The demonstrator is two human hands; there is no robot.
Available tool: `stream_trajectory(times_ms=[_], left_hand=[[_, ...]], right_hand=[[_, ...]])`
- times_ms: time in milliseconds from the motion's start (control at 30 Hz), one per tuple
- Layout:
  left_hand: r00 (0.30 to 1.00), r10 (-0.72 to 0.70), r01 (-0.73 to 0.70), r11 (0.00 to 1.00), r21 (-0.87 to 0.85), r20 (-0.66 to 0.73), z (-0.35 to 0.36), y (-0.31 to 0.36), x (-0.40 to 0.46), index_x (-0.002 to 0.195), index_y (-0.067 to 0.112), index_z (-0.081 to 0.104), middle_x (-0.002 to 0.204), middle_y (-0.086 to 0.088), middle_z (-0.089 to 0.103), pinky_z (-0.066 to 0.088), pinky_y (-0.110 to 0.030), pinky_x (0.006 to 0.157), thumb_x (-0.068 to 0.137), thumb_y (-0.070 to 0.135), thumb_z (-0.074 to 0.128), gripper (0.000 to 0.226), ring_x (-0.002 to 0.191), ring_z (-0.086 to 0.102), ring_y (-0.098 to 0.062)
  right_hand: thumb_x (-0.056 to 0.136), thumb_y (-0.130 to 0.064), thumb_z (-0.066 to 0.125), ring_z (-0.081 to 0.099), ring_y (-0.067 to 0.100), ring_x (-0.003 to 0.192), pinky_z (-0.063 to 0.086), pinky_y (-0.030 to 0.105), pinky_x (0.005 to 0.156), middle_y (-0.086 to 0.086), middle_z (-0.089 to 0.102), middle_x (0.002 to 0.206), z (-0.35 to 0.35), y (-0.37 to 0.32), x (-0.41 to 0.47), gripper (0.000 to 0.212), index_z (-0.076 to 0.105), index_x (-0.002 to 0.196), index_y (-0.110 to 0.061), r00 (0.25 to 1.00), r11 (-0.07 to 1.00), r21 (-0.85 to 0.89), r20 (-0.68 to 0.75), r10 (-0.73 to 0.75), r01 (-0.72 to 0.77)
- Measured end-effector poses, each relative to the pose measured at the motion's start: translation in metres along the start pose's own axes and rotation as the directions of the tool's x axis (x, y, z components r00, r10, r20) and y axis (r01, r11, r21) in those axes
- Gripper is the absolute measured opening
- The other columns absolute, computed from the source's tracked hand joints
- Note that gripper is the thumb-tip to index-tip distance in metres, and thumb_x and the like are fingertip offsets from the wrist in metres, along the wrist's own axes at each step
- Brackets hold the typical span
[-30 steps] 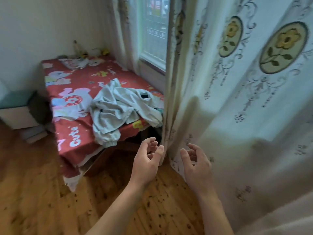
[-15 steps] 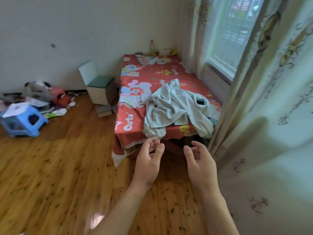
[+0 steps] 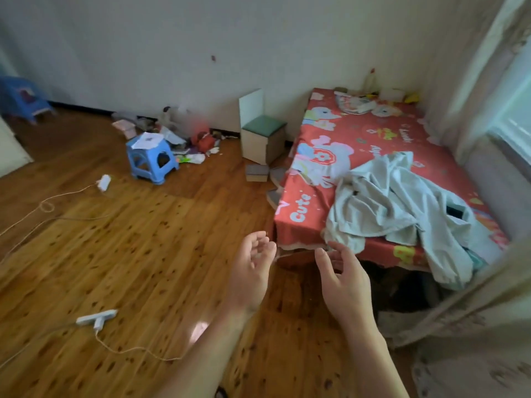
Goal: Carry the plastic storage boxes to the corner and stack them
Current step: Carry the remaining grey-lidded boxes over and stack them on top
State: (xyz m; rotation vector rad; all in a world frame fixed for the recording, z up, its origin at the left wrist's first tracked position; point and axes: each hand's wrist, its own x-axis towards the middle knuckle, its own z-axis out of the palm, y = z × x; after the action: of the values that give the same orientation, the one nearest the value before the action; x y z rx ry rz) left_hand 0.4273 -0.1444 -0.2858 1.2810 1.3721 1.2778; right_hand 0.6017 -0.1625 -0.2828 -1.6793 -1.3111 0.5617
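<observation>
My left hand (image 3: pixel 253 271) and my right hand (image 3: pixel 344 285) are held out in front of me above the wooden floor, palms facing each other, fingers loosely apart, nothing in either. They hover just short of the near corner of the bed (image 3: pixel 373 156) with its red cartoon sheet. No plastic storage box shows in this view.
A grey-white garment (image 3: pixel 396 202) lies bunched on the bed. A white box with a green top (image 3: pixel 263 137) stands by the wall. A blue stool (image 3: pixel 150 159) sits beside floor clutter (image 3: pixel 184 136). Power strips (image 3: pixel 96 317) and cords trail across the floor. A curtain (image 3: pixel 488 326) hangs at right.
The view has swung left, away from the curtain and window, bringing the floor, blue stool and cords into sight. Both hands stay raised and empty in front of me.
</observation>
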Motion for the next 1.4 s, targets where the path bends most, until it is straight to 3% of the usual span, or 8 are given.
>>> stream_trajectory(times_ms=[267,333,467,633,800,1033,1133,1400], left_hand=[[0.996,-0.015,0.017,1.000,0.019,-0.086,-0.077,-0.014,0.067,0.125,0.037,0.055,0.120,0.024,0.059,0.040,0.000,0.078,0.080,0.076,0.048,0.060,0.110,0.053,0.012],[0.997,-0.021,0.022,0.999,0.023,-0.077,-0.096,-0.018,0.085,0.126,0.039,0.054,0.121,0.026,0.058,0.041,-0.001,0.079,0.079,0.078,0.047,0.062,0.112,0.052,0.011],[0.998,-0.023,0.023,1.000,0.008,-0.050,-0.120,-0.022,0.117,0.126,0.035,0.055,0.121,0.021,0.058,0.040,-0.002,0.080,0.085,0.065,0.051,0.051,0.111,0.051,0.012],[0.999,-0.003,0.005,1.000,0.031,-0.038,-0.143,-0.024,0.150,0.128,0.033,0.054,0.123,0.022,0.057,0.040,-0.002,0.081,0.085,0.062,0.051,0.052,0.113,0.050,0.012],[1.000,0.001,0.000,0.998,0.061,-0.021,-0.158,-0.028,0.173,0.130,0.041,0.050,0.127,0.025,0.054,0.041,-0.014,0.088,0.084,0.070,0.048,0.055,0.116,0.050,0.007],[0.999,-0.028,0.029,0.999,0.030,-0.037,-0.170,-0.040,0.214,0.131,0.040,0.051,0.125,0.025,0.055,0.043,-0.016,0.088,0.087,0.062,0.054,0.050,0.114,0.050,0.012],[0.998,-0.035,0.037,0.999,0.040,-0.046,-0.168,-0.045,0.240,0.132,0.038,0.051,0.125,0.023,0.056,0.042,-0.015,0.088,0.086,0.061,0.054,0.051,0.114,0.050,0.011],[0.998,-0.038,0.042,0.996,0.085,-0.042,-0.150,-0.055,0.331,0.131,0.039,0.051,0.124,0.022,0.057,0.043,-0.015,0.090,0.086,0.060,0.054,0.049,0.114,0.053,0.008]], right_hand=[[0.093,-0.051,0.057,0.060,-0.004,0.089,0.047,0.021,0.076,-0.017,0.064,0.096,0.091,-0.049,0.042,0.041,0.060,0.126,-0.026,0.994,0.999,-0.009,0.097,-0.041,0.042],[0.093,-0.050,0.058,0.059,-0.009,0.089,0.045,0.016,0.072,-0.018,0.064,0.095,0.116,-0.062,0.052,0.038,0.059,0.124,-0.028,0.993,0.999,0.004,0.106,-0.046,0.046],[0.093,-0.050,0.059,0.060,-0.010,0.089,0.044,0.011,0.068,-0.018,0.066,0.095,0.148,-0.080,0.070,0.034,0.058,0.123,-0.033,0.994,0.998,0.012,0.097,-0.055,0.054],[0.093,-0.053,0.057,0.066,0.001,0.085,0.057,0.030,0.075,-0.014,0.068,0.092,0.179,-0.095,0.089,0.037,0.057,0.124,-0.033,0.993,0.998,0.028,0.100,-0.058,0.055],[0.094,-0.051,0.057,0.068,0.008,0.083,0.059,0.041,0.076,-0.011,0.068,0.092,0.199,-0.102,0.103,0.038,0.056,0.126,-0.030,0.993,0.998,0.044,0.108,-0.042,0.037],[0.095,-0.047,0.059,0.059,-0.009,0.082,0.046,0.017,0.065,-0.026,0.058,0.091,0.232,-0.105,0.137,0.040,0.057,0.129,-0.027,0.995,0.998,0.045,0.089,-0.046,0.042],[0.095,-0.047,0.058,0.059,-0.004,0.083,0.044,0.016,0.064,-0.026,0.057,0.091,0.247,-0.103,0.162,0.041,0.056,0.131,-0.026,0.995,0.999,0.036,0.098,-0.038,0.034],[0.095,-0.052,0.055,0.055,-0.017,0.091,0.044,0.010,0.064,-0.025,0.060,0.093,0.283,-0.088,0.250,0.042,0.055,0.131,-0.031,0.996,0.995,0.098,0.088,-0.033,0.025]])
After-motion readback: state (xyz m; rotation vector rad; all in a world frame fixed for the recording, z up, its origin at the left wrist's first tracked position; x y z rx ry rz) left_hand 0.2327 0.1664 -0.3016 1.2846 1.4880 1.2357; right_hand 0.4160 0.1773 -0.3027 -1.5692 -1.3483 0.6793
